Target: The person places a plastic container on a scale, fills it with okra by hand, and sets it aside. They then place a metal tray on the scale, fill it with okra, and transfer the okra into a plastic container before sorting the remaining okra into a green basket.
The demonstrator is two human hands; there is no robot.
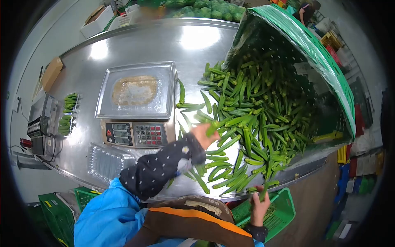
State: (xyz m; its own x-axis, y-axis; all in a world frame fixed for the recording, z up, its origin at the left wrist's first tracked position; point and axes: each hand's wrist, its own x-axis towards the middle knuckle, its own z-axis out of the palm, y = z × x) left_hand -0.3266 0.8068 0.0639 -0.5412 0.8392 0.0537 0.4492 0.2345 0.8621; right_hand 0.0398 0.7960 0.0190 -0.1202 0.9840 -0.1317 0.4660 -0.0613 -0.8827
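A large heap of okra (247,109) spills across the steel table (135,41) from a tipped green crate (302,35) lined with clear plastic. My left hand (203,136) is over the near-left side of the heap, closed on an okra pod (211,130) and slightly blurred. At the table's front edge, my right hand (259,209) pinches another okra pod (264,190) above a green basket (284,212). Some green pieces show inside that basket. Left of the heap stands a digital scale (140,133) with a clear plastic tray (135,90) on its platform.
Clear plastic punnets (105,161) lie in front of the scale. Two packed okra trays (68,113) rest at the left beside a black-and-grey machine (41,125). Green crates (57,218) stand below on the left. Another person (306,12) is in the far right background.
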